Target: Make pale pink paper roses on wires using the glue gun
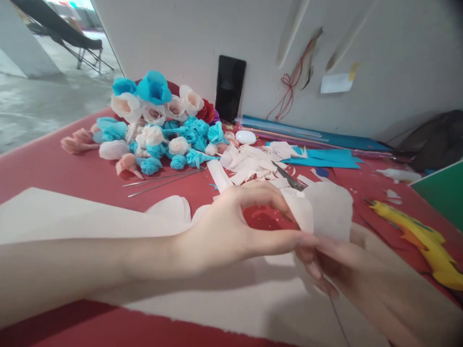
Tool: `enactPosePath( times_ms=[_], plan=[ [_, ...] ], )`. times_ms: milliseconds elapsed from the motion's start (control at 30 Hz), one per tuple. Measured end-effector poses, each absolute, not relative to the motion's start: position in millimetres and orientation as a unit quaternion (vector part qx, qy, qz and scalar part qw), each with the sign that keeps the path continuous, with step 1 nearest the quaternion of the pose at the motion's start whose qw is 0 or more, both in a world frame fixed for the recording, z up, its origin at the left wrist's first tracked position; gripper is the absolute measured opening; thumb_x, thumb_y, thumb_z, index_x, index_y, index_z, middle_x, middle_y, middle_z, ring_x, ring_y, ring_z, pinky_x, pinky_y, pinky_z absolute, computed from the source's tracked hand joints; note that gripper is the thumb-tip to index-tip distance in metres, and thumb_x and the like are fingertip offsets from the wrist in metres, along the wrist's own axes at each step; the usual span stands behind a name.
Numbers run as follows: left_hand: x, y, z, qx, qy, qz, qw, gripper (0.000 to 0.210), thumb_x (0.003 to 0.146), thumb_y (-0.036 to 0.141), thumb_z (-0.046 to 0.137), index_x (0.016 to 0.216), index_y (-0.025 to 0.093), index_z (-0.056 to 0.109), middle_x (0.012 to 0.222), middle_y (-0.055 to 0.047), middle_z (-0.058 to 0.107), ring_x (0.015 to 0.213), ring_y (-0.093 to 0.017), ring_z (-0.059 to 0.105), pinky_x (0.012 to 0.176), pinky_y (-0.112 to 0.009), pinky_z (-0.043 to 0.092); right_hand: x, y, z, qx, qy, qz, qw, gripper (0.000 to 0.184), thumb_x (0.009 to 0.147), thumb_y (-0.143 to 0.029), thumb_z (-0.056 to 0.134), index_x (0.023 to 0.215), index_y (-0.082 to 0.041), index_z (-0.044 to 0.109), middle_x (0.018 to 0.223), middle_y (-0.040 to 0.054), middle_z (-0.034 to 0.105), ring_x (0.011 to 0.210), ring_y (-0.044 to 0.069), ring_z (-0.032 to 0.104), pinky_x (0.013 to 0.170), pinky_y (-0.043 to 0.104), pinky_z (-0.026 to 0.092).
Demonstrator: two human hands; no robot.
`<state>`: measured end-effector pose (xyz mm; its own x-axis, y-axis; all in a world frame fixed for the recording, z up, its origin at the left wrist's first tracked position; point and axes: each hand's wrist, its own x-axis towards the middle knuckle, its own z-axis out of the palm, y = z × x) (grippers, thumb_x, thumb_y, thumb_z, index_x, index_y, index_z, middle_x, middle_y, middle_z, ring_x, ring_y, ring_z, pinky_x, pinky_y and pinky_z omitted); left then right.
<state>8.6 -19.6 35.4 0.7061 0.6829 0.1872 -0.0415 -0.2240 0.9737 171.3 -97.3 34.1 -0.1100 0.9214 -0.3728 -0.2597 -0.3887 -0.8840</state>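
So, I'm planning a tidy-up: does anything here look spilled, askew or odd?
Two things. Pale pink paper scraps lie in a loose, jagged heap on the red table, around a slim dark tool, which looks messy. On the whitish wall, a white paper slip hangs tilted, a yellow strip at one corner.

Petals (333, 207): thin matt paper, prob. crepe. Wire (337, 316): thin dull metal. Lg. sheet (72, 219): matt paper w/ rough edge. Flowers (154, 87): crinkly matt paper. Counter (90, 180): smooth, slight sheen. Phone (230, 89): glossy blk. front. Glue gun (415, 236): smooth yel. plastic. Scissors (288, 177): dk. metal. Floor (29, 111): smooth, shiny.
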Motion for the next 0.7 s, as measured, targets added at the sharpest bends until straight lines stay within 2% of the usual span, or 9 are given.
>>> enactPosePath(
  times_ms=[133,267,467,633,700],
  plan=[
    [8.7,-21.2,35.6,0.705,0.246,0.286,0.600,0.016,0.075,0.026,0.066,0.074,0.010,0.063,0.082,-0.006,0.061,0.087,-0.019,0.057,0.083,-0.032,0.045,171.4,-101.7,27.9,-0.562,-0.385,0.594,0.427,0.028,0.075,-0.038,0.071,0.062,-0.017,0.058,0.056,-0.0020,0.050,0.048,0.007,0.045,0.042,0.013,0.039],
    [9.1,-23.6,34.7,0.696,0.263,0.271,0.612,0.019,0.076,0.029,0.064,0.077,0.010,0.064,0.083,-0.006,0.062,0.085,-0.019,0.059,0.081,-0.032,0.047,174.9,-106.8,21.3,-0.612,-0.424,0.509,0.432,0.029,0.073,-0.041,0.071,0.060,-0.019,0.056,0.054,-0.0030,0.049,0.046,0.008,0.045,0.041,0.014,0.037],
    [9.9,-24.8,33.3,0.696,0.267,0.285,0.603,0.014,0.075,0.025,0.066,0.079,0.011,0.065,0.084,-0.005,0.065,0.086,-0.018,0.061,0.081,-0.028,0.047,173.0,-103.8,20.8,-0.595,-0.450,0.509,0.429,0.029,0.077,-0.044,0.067,0.062,-0.021,0.059,0.055,-0.0017,0.053,0.047,0.010,0.049,0.041,0.015,0.041],
    [8.1,-24.2,29.9,0.688,0.261,0.313,0.600,0.017,0.072,0.027,0.071,0.085,0.017,0.066,0.092,-0.001,0.066,0.091,-0.016,0.061,0.086,-0.026,0.046,167.0,-103.7,27.1,-0.611,-0.409,0.498,0.459,0.027,0.071,-0.046,0.073,0.065,-0.021,0.063,0.057,-0.0008,0.057,0.047,0.012,0.052,0.039,0.016,0.044],
    [7.4,-24.5,29.3,0.686,0.264,0.319,0.598,0.018,0.071,0.028,0.072,0.085,0.018,0.066,0.093,-0.001,0.067,0.087,-0.015,0.062,0.083,-0.026,0.047,168.7,-105.0,29.5,-0.598,-0.414,0.501,0.470,0.026,0.071,-0.046,0.073,0.064,-0.022,0.065,0.055,0.0000,0.056,0.046,0.013,0.052,0.038,0.017,0.045]
  ],
)
